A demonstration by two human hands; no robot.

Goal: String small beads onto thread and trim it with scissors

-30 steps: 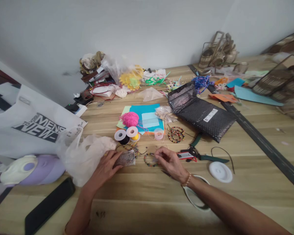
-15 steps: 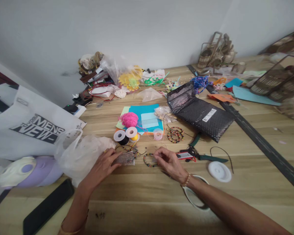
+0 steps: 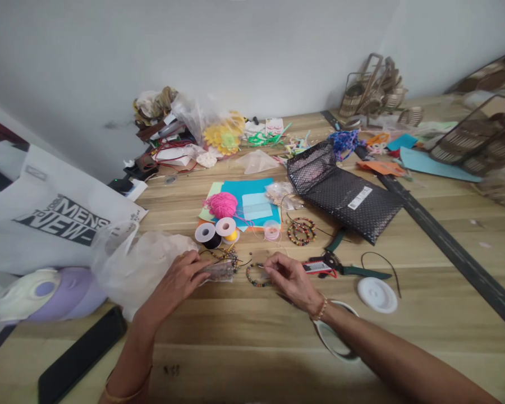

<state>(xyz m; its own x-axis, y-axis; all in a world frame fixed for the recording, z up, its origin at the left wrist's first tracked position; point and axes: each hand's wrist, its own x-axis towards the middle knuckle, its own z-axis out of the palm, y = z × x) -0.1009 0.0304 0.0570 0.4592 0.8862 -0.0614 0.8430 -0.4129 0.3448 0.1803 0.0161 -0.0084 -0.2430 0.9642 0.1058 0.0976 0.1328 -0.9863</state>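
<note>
Watching the feed, not much has changed in the last second. The left hand [image 3: 180, 280] has crept slightly up the worktop [image 3: 252, 348], and the bead packet [image 3: 219, 271] it pinches now looks tipped more edge-on, just below the thread spools [image 3: 216, 231]. The right hand [image 3: 292, 279] hasn't budged, fingertips pressed together on the end of the beaded strand [image 3: 256, 277] curled between both hands. So I'd say the beading is mid-flow, just slow.
</note>
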